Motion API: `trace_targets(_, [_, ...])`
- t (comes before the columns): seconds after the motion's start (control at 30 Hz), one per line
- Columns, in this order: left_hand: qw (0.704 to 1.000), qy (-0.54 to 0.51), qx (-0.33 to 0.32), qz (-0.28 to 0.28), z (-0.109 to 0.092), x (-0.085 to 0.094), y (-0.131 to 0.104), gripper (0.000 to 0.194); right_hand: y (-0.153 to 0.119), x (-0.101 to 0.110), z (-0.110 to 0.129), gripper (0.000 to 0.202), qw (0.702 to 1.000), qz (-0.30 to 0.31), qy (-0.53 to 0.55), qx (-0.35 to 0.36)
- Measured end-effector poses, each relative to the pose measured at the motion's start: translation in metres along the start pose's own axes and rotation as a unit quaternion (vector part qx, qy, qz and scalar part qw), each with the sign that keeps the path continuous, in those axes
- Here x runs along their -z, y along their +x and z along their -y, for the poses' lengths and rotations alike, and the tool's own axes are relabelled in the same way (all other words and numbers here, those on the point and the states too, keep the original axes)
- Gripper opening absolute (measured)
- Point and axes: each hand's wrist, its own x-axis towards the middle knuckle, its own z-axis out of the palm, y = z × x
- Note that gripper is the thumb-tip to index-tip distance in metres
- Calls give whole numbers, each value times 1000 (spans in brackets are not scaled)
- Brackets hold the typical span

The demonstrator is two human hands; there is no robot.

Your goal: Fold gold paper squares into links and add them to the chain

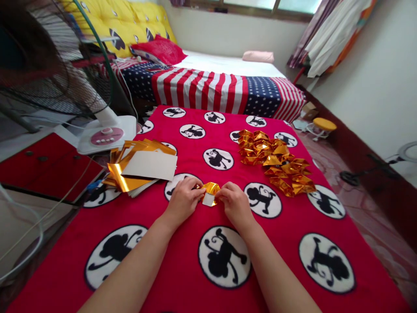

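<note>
- A fan (106, 115) stands at the far left, its white base beside a red panel (42, 167).
- A loose stack of paper sheets (148, 165) lies on the left part of the red cloth (176, 278), shiny gold sheets jutting out around a pale sheet on top.
- The left hand (185, 198) has its thumb and fingers nearly closed, pinching the left edge of a small gold paper piece (211, 191).
- That gold paper piece is between the two hands, near the middle of the cloth, with folds at its sides and a pale patch facing up.
- The right hand (235, 201) pinches the right edge of the same piece, its fingertips close together.
- Beyond the cloth, a red pillow (164, 50) and a pink roll (258, 56) lie on a bed (221, 63) with a stars-and-stripes cover (208, 89).
- Folded gold pieces (276, 161) lie clustered on the cloth, beyond the right hand and to its right.
- A stool with a yellow top (325, 124) stands on the floor at the right.
</note>
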Motion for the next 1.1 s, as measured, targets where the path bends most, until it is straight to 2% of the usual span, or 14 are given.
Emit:
trace_targets(0.17, [998, -17, -38, 43, 0, 8, 0, 22, -11, 0, -3, 25, 999, -22, 36, 26])
trace_targets(0.3, [993, -43, -63, 94, 5, 16, -1, 38, -19, 4, -3, 23, 998, -8, 59, 37])
trace_targets(0.4, [991, -50, -59, 109, 8, 18, -1, 41, -21, 5, -2, 24, 997, -7, 68, 34])
trace_targets(0.67, [993, -91, -39, 71, 7, 12, -2, 33, -20, -2, -5, 18, 998, -30, 38, 38])
trace_targets(0.9, [993, -101, -27, 56, 5, 10, -2, 36, -20, -4, -7, 17, 998, -37, 20, 45])
trace_targets(1.1, [989, -143, -22, 28, 6, 9, -5, 28, -17, -3, -2, 17, 998, -57, 38, -2])
